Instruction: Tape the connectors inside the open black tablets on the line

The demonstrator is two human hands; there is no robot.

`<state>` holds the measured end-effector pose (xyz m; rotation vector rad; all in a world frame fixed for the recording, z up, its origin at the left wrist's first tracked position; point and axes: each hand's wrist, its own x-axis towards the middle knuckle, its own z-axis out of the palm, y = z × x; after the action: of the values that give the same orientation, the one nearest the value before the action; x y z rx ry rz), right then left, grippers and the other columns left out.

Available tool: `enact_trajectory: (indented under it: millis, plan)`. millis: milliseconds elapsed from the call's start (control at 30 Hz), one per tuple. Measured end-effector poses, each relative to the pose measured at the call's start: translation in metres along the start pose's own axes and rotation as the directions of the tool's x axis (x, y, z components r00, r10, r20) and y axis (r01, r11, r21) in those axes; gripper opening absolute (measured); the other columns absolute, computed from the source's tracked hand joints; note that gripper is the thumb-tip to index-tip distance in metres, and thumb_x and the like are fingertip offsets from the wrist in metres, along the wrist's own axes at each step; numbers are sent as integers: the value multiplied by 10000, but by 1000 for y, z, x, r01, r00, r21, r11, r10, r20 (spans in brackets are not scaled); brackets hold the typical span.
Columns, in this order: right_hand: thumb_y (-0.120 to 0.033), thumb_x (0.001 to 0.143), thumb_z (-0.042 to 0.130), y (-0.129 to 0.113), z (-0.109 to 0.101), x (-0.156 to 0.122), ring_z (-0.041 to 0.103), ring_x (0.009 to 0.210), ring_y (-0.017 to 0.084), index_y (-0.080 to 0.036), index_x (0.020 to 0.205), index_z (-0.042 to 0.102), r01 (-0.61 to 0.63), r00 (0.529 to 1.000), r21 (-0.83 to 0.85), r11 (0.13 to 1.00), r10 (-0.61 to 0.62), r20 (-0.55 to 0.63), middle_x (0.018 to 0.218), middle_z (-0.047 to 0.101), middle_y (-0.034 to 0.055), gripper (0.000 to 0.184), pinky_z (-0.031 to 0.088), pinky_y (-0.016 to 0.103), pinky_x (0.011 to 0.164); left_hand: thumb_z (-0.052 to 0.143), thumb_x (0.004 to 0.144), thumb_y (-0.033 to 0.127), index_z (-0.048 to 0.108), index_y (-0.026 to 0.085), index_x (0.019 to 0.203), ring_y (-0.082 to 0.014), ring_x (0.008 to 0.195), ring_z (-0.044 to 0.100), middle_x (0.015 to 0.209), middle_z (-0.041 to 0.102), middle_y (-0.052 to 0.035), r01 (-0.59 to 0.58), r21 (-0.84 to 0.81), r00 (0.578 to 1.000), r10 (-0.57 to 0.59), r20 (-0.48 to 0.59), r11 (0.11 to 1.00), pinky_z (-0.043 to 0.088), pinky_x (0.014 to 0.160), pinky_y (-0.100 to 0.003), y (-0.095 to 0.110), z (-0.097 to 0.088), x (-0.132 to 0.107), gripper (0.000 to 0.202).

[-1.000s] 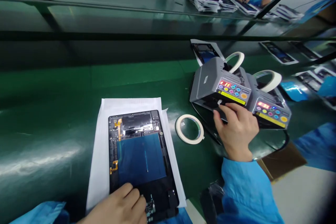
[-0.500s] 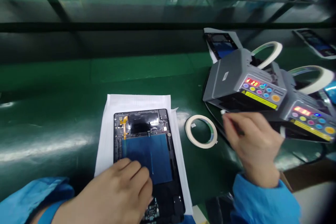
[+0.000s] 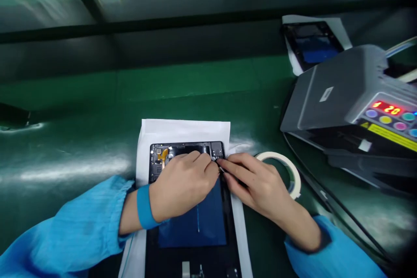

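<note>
An opened tablet (image 3: 192, 258), with a blue battery panel (image 3: 192, 230) and an orange flex cable, lies on a white sheet (image 3: 185, 128) before me. My left hand (image 3: 185, 182) is closed above the tablet's upper part, its fingertips bent down near the upper right corner; what they hold, if anything, is hidden. Meeting it from the right, my right hand (image 3: 260, 184) has its fingers drawn together at the tablet's right edge. Between the fingertips shows a thin sliver of white tape (image 3: 222, 169), partly covered.
A roll of cream tape (image 3: 295, 182) lies behind my right hand. Farther right stands a grey tape dispenser (image 3: 335, 95) with a red display and a tape piece (image 3: 365, 145) at its front. Another opened tablet (image 3: 312, 43) sits behind it. A black cable (image 3: 345, 213) crosses the table.
My right hand has come left from beside the dispensers to the tablet, carrying a small white tape piece. My left hand has moved up the tablet. The view has shifted left.
</note>
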<state>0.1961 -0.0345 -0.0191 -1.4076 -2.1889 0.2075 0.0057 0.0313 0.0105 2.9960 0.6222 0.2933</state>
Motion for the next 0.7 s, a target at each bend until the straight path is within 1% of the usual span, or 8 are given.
enact_trajectory:
  millis: [100, 200, 333, 467, 567, 700]
  plan:
    - [-205, 892, 494, -2, -2, 0, 619, 796, 144, -131, 1087, 630, 4, 999, -33, 999, -3, 36, 936, 645, 75, 249, 504, 257, 637, 500, 871, 145, 566, 143, 772, -189, 639, 529, 724, 546, -32, 0, -45, 1000, 1, 8, 999, 466, 556, -320, -2, 2, 0, 119]
    - [-231, 899, 477, -4, -3, 2, 609, 772, 145, -127, 1081, 635, 19, 999, -105, 994, -14, 44, 921, 646, 69, 263, 484, 260, 599, 470, 885, 127, 566, 146, 766, -184, 646, 525, 733, 546, -34, -2, -60, 999, 4, 40, 998, 466, 570, -318, -3, 2, 0, 154]
    - [-252, 890, 484, -7, -3, 4, 593, 748, 151, -116, 1074, 642, 46, 998, -215, 976, -35, 56, 920, 654, 60, 278, 460, 281, 578, 451, 896, 112, 549, 147, 735, -170, 619, 501, 710, 536, -34, -25, -16, 999, 25, 43, 1000, 440, 549, -298, -4, 1, 1, 192]
    - [-267, 888, 491, -8, -2, 2, 569, 690, 136, -109, 1074, 642, 92, 995, -258, 962, -83, 46, 898, 663, 51, 287, 433, 286, 553, 432, 914, 119, 557, 140, 739, -167, 623, 497, 709, 534, -34, -31, 15, 999, 30, 41, 999, 437, 562, -294, -3, 0, 3, 216]
    - [-269, 888, 495, -7, -1, 0, 569, 676, 128, -117, 1064, 647, 115, 993, -253, 961, -109, 37, 882, 671, 43, 278, 427, 285, 558, 424, 928, 147, 588, 134, 765, -171, 659, 514, 736, 547, -38, 27, -64, 998, -23, 56, 998, 449, 593, -300, -5, 1, 3, 232]
    - [-273, 889, 495, -5, 0, -3, 594, 739, 130, -139, 1071, 646, 60, 998, -161, 985, -58, 14, 911, 670, 45, 271, 423, 264, 558, 420, 942, 194, 626, 131, 819, -161, 686, 526, 748, 566, -33, 110, -210, 994, -104, 41, 971, 448, 627, -289, -8, 3, 2, 248]
